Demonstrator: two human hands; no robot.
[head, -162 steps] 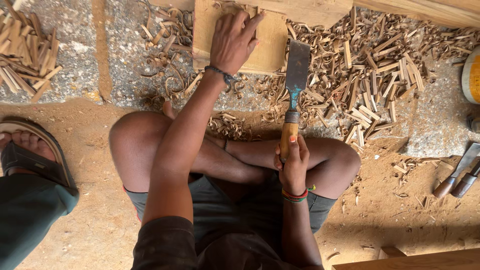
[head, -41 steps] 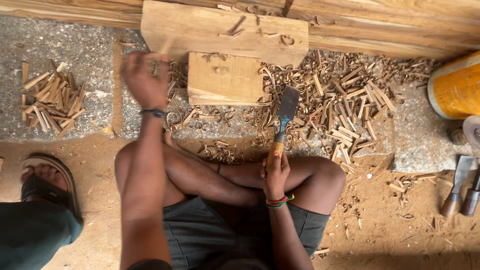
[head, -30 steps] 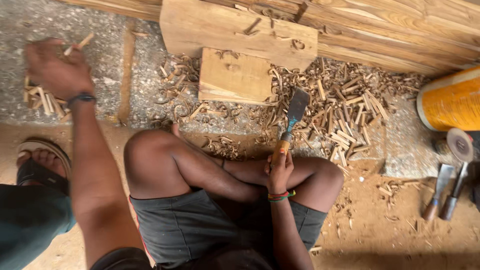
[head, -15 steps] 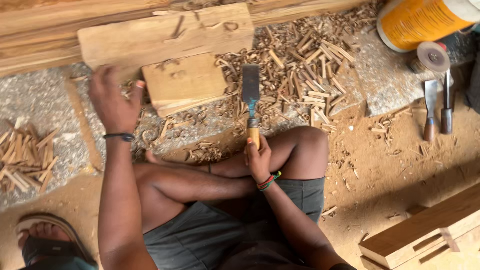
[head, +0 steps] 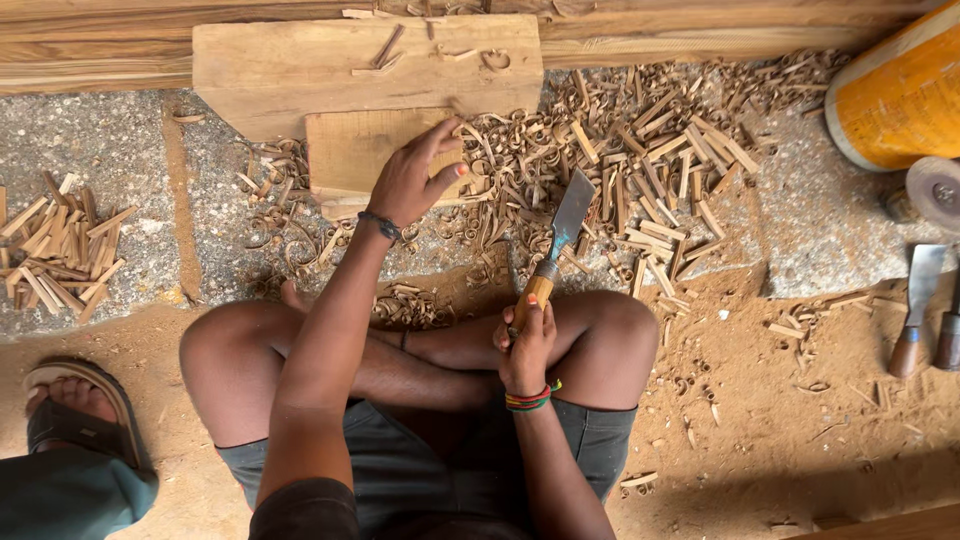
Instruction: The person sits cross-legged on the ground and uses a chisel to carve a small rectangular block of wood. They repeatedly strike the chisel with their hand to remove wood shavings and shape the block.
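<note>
I sit cross-legged on the ground. My left hand (head: 415, 180) lies flat, fingers spread, on the right end of a small wooden block (head: 350, 150). That block rests against a larger wooden slab (head: 300, 65). My right hand (head: 525, 345) grips the wooden handle of a broad flat chisel (head: 565, 225), its blade pointing up and away over the shavings, just right of the small block.
Wood chips and curled shavings (head: 650, 170) cover the ground to the right of the blocks; a smaller heap (head: 55, 250) lies far left. A yellow drum (head: 900, 90) stands top right, two more chisels (head: 915, 305) lie below it. Another person's sandalled foot (head: 75, 410) is at the left. Long timbers (head: 90, 50) run along the top.
My left hand swung out to the far left, then came back and now rests on the small block. The right hand kept hold of the chisel throughout.
</note>
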